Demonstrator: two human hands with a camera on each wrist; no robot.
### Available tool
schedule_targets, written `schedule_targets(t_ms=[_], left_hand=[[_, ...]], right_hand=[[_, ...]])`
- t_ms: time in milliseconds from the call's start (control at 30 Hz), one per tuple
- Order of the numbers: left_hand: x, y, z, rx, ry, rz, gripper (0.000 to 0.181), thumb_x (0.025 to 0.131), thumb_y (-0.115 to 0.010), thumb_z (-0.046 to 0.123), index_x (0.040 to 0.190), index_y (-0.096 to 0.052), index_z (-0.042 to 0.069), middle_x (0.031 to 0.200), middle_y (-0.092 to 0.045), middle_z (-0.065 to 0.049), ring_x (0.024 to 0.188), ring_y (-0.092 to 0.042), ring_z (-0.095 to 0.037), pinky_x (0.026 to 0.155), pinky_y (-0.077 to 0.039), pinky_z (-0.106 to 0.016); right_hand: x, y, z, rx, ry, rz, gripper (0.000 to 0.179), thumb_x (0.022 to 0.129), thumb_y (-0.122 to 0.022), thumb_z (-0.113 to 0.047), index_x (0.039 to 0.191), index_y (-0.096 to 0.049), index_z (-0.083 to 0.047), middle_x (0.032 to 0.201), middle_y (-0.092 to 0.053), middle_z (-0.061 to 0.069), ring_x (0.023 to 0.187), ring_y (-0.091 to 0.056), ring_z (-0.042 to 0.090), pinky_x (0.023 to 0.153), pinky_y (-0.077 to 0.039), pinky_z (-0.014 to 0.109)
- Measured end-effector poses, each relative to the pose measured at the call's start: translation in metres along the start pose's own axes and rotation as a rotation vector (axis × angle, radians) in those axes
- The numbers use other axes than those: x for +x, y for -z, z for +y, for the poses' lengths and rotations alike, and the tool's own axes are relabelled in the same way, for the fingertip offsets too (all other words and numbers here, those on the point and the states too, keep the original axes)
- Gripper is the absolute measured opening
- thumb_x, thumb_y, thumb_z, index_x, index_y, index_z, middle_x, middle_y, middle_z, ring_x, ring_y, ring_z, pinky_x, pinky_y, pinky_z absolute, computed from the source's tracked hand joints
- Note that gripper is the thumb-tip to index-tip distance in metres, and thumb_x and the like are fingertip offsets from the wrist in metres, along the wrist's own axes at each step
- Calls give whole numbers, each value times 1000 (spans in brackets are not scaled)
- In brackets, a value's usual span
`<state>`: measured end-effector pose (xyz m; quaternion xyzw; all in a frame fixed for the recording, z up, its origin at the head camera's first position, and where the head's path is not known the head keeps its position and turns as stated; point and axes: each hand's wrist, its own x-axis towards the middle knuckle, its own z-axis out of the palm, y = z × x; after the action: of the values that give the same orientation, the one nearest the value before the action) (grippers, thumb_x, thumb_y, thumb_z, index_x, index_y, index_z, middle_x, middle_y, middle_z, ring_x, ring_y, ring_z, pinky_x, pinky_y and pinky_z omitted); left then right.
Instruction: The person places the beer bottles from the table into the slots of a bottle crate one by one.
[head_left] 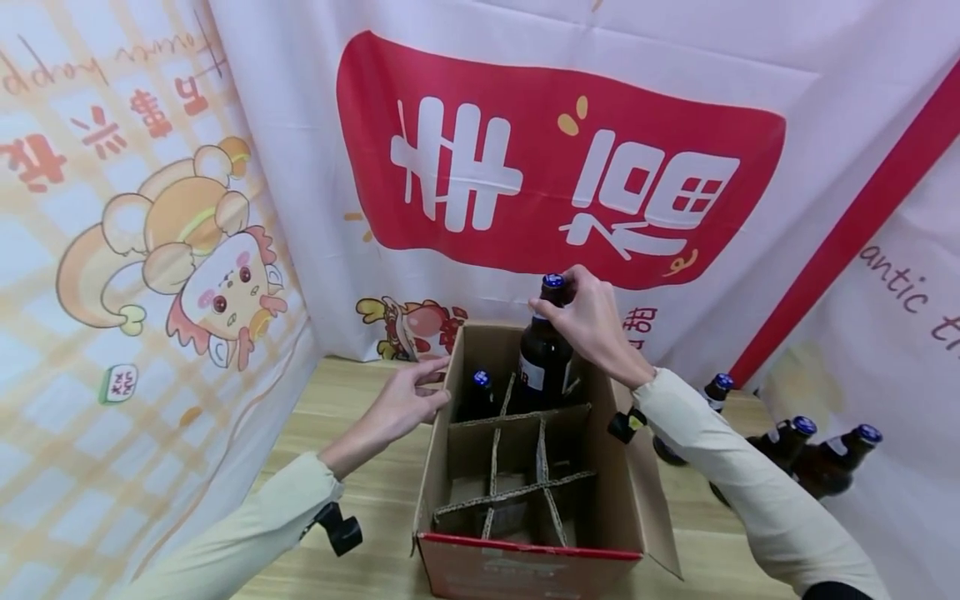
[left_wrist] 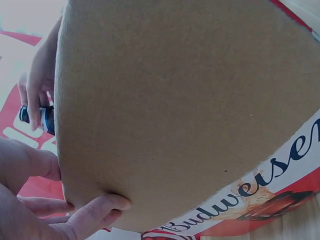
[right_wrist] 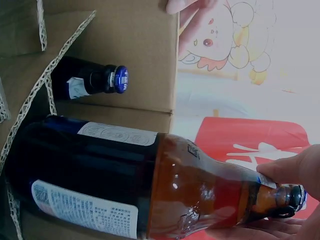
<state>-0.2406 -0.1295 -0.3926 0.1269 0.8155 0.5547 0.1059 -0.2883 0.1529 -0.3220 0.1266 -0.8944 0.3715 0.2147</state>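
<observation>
My right hand pinches the neck of a brown beer bottle with a blue cap. The bottle stands upright, its lower part inside the far right cell of a cardboard box. In the far left cell sits another beer bottle, its blue cap below the box rim. At the box's left side, my left hand grips the brown cardboard flap near its far corner. In the left wrist view, the thumb lies at the flap's edge and a finger bends against its face.
Corrugated dividers split the box into several cells. Right of it, partly behind my right sleeve, stand beer bottles on the wooden table. A side flap sticks out at right. Printed cloth hangs close behind and at the left.
</observation>
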Motion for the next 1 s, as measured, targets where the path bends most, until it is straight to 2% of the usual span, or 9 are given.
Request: schedule_targets(t_ms=[200,367,467,600,667,733,800,900,1000], left_hand=[[0,1,0,-4,1,7,64,96,-63,1,156,-43,-2,152,-49,-32,124,-65,-45,81,-67,-35],[-1,1,-1,0,7,4,63,96,-64,2,156,-44,-1,151,-50,-33,123,-65,-45,81,-67,-34],[0,2,-1,-10,12,0,63,96,-64,1,156,-44,-1,151,-50,-33,124,-65,-45,80,-67,-34],[2,4,-1,-3,16,-3,64,96,-64,2,157,-43,0,153,-48,-31,124,-65,-44,80,-67,-34],[2,6,-1,2,20,-7,63,97,-64,2,157,-43,1,155,-47,-30,122,-66,-43,79,-68,-34],[1,6,-1,0,25,-10,63,97,-64,1,157,-43,1,156,-47,-29,120,-67,-43,78,-68,-34],[1,5,-1,-1,22,-19,63,97,-64,1,157,-43,0,156,-46,-29,120,-68,-42,78,-68,-33],[1,4,-2,-10,18,-15,64,97,-64,0,157,-43,0,155,-47,-30,120,-68,-42,77,-68,-32],[2,2,-2,-18,7,-16,63,97,-64,1,157,-43,0,154,-48,-31,122,-67,-43,77,-68,-33]], right_hand=[[4,-2,0,-3,-47,-53,45,92,-80,-26,119,-58,1,112,-72,18,94,-72,31,85,-67,46],[8,4,-2,-23,-69,-165,44,90,-82,-24,117,-59,1,109,-71,18,93,-71,30,84,-67,46],[12,4,-2,-47,-53,-254,37,87,-85,-21,106,-62,1,96,-70,16,81,-68,28,73,-67,39],[15,-13,7,-77,-38,-393,29,85,-87,-16,85,-61,-3,74,-61,9,62,-57,20,54,-51,27],[13,-26,13,-106,-49,-471,34,85,-88,-13,75,-56,-5,66,-54,5,57,-50,16,51,-43,24],[11,-37,20,-156,-64,-545,39,84,-88,-11,70,-52,-8,61,-48,2,54,-46,14,50,-40,24],[8,-45,23,-197,-92,-621,39,84,-88,-9,66,-53,-7,58,-52,4,50,-53,18,50,-48,24],[6,-51,26,-226,-125,-710,29,85,-84,-5,67,-61,-2,63,-65,12,54,-69,28,58,-63,29],[6,-51,26,-227,-151,-763,21,87,-81,-1,71,-68,3,70,-71,20,61,-75,35,65,-68,37]])
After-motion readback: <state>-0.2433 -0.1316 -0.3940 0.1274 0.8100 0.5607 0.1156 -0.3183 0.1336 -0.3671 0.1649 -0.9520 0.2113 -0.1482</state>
